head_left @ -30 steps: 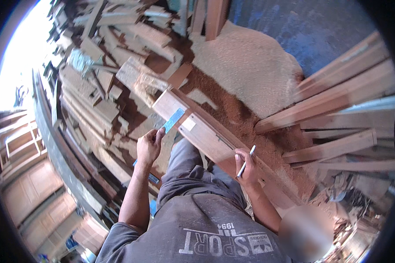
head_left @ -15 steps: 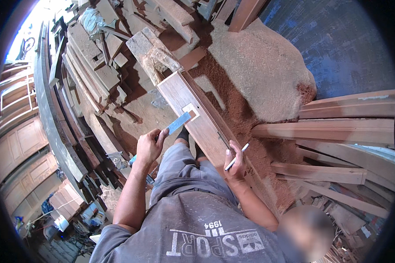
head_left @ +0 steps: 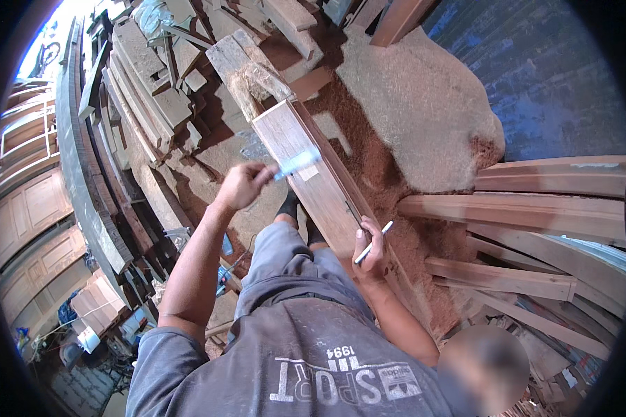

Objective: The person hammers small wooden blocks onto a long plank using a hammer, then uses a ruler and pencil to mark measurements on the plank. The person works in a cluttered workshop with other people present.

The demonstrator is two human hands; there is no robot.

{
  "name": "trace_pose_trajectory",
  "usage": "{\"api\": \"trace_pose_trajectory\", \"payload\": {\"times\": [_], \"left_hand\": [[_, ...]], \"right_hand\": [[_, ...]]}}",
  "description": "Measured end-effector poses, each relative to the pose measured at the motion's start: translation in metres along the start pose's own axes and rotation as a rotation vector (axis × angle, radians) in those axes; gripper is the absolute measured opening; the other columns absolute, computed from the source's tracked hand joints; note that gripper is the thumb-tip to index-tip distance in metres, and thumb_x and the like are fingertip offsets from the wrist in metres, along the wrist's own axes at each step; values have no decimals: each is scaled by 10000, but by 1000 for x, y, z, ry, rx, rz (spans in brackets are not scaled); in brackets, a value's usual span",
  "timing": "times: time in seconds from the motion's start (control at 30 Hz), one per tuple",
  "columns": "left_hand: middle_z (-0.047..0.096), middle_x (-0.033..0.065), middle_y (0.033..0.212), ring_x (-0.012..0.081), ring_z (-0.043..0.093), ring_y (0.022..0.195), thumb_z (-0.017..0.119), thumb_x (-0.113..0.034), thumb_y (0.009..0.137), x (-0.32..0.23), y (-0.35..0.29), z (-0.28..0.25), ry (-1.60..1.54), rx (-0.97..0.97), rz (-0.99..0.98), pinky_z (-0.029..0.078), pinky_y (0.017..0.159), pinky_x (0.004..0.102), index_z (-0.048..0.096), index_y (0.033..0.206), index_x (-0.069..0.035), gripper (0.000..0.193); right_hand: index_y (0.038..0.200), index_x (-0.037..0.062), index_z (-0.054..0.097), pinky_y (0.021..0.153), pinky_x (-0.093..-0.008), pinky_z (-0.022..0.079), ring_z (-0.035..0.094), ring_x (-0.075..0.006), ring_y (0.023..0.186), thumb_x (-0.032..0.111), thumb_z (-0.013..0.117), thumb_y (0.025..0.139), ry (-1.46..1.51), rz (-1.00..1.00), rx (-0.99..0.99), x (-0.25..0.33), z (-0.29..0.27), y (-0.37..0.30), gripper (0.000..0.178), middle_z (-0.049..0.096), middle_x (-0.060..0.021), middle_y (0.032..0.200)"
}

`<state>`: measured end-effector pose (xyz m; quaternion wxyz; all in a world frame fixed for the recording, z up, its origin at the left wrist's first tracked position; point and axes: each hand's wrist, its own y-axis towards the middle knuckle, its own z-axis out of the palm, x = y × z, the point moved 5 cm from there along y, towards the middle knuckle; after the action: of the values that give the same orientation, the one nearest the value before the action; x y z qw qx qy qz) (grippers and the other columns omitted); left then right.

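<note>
My left hand is closed on one end of a light blue flat strip, blurred by motion. The strip lies across or just over a long wooden beam; I cannot tell whether they touch. A pale rectangular patch shows on the beam's upper face beside the strip. Farther down the beam, my right hand is at its right edge, with a slim white pen-like stick slanting through its curled fingers. A thin dark piece lies along the beam just beyond those fingertips.
The beam's far end meets a rough timber block. Stacked boards stand on the left, reddish planks on the right. Reddish sawdust and a pale sawdust heap cover the floor. Panelled doors lean at far left.
My left hand has moved away from me along the beam, and the blue strip has swung farther across it, uncovering part of the pale patch. My right hand stays nearly in place.
</note>
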<state>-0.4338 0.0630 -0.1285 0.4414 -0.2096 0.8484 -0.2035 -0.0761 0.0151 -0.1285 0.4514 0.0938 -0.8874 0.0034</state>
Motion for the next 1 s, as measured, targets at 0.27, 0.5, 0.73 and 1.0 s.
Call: {"api": "trace_pose_trajectory", "payload": {"times": [0.27,0.5,0.73,1.0], "left_hand": [[618,111,611,178,608,558,668,-514,1024,-1,-25,3,-143,-282,-192,490,558,395,726,854,3,547],[691,190,725,407,706,709,661,-488,1018,-35,-97,90,237,-114,23,549,645,496,746,880,-84,435],[696,214,759,422,707,740,654,-449,1027,-44,-119,111,216,-128,10,555,678,492,755,935,-70,402],[682,244,764,447,691,751,653,-504,1016,-32,-122,90,215,-87,-57,540,688,522,763,940,-49,474]], "right_hand": [[1268,-36,594,1018,-429,541,681,-325,1166,144,547,1098,214,168,-8,-11,-8,-1,252,686,-208,1254],[1294,-11,569,930,-377,577,693,-215,1077,207,481,1145,626,484,-49,-46,-17,4,279,687,-166,1244],[1256,-5,585,983,-367,540,678,-219,1072,200,502,1136,339,299,118,-50,-21,2,251,705,-152,1221],[1211,-10,607,994,-381,526,682,-229,1083,180,523,1123,295,220,126,-39,-22,2,225,728,-165,1149]]}}
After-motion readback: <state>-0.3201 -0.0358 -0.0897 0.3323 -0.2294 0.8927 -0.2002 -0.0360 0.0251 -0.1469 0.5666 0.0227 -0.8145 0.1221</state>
